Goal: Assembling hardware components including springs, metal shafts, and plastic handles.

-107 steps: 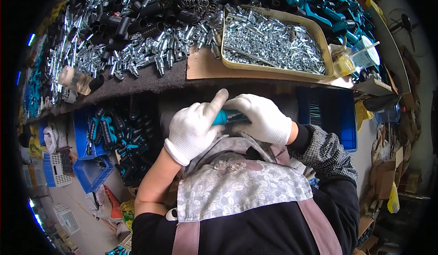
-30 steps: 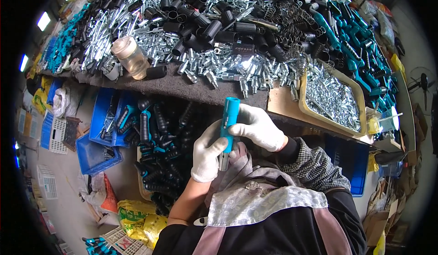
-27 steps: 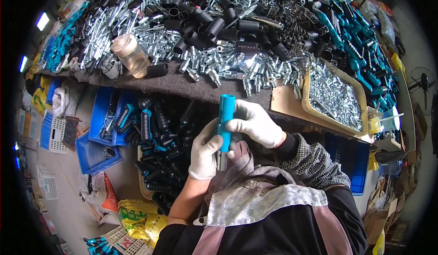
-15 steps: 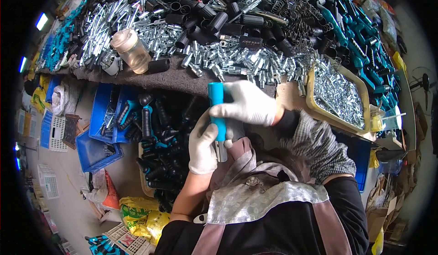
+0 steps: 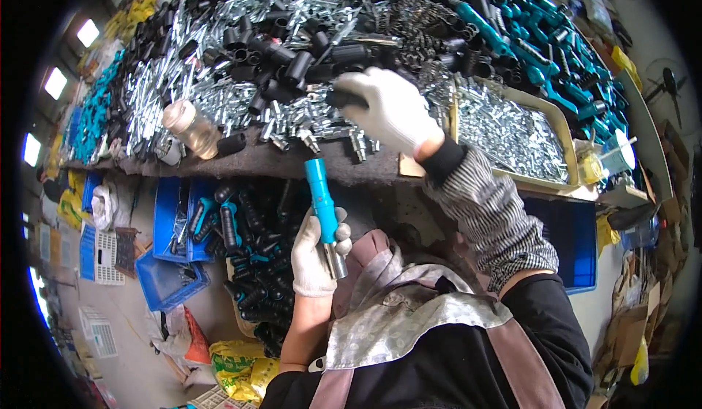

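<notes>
My left hand (image 5: 313,255), in a white glove, is wrapped round a teal tubular tool body (image 5: 319,197). A bare metal end (image 5: 336,263) sticks out below the fist, and its teal end points up toward the bench edge. My right hand (image 5: 387,109), gloved too, is over the front of the parts heap with its fingers curled round a short black sleeve (image 5: 346,100). Silver metal fittings (image 5: 358,145) lie just under that hand on the dark cloth. Part of the sleeve is hidden by the fingers.
A beige tray (image 5: 512,127) of small metal parts stands to the right. A clear jar (image 5: 190,127) is at the bench's left front. Black sleeves, springs (image 5: 417,28) and teal bodies (image 5: 541,58) are heaped behind. Below are blue bins (image 5: 172,281) and black-and-teal tools (image 5: 256,263).
My right hand has left the teal body, moved up to the heap and taken hold of a black sleeve. My left hand keeps the body, now lower and tilted.
</notes>
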A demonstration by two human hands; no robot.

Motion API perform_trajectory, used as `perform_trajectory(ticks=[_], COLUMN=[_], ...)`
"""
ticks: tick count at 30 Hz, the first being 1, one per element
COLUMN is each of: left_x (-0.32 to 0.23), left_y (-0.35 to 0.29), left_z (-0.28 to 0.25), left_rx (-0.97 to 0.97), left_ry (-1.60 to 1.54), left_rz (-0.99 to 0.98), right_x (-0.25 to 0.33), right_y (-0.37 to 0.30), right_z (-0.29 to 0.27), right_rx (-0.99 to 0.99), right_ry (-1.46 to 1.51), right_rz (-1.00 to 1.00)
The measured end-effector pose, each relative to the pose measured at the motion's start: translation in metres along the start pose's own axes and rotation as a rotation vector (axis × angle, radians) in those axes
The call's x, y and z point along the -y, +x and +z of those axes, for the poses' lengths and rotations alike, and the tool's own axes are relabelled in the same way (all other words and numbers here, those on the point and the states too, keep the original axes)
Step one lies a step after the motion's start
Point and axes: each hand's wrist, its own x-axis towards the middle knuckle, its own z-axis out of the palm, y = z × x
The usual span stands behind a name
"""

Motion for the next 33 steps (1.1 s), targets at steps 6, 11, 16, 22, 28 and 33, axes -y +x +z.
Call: perform_trajectory(ticks=[6,11,16,22,28,33], left_x=[0.022,0.064,0.099,0.124,0.132,0.139], left_y=[-0.008,-0.005,0.004,0.009,0.013,0.013], left_z=[0.053,0.064,0.076,0.102,0.109,0.114], left_rx=[0.095,0.255,0.295,0.486,0.568,0.590], left_ry=[0.509,0.288,0.209,1.028,1.346,1.356], left_rz=[-0.101,-0.441,-0.492,-0.028,-0.098,-0.102], right_x=[0.002,-0.025,-0.026,-0.027,-0.124,-0.269], right_y=[-0.095,-0.146,-0.180,-0.208,-0.169,-0.152], right_z=[-0.063,-0.083,-0.094,-0.115,-0.195,-0.205], right_rx=[0.142,0.006,0.087,0.082,0.066,0.214], right_ry=[0.578,0.678,0.703,0.572,0.105,-0.599], right_rz=[0.383,0.301,0.213,0.084,0.121,0.317])
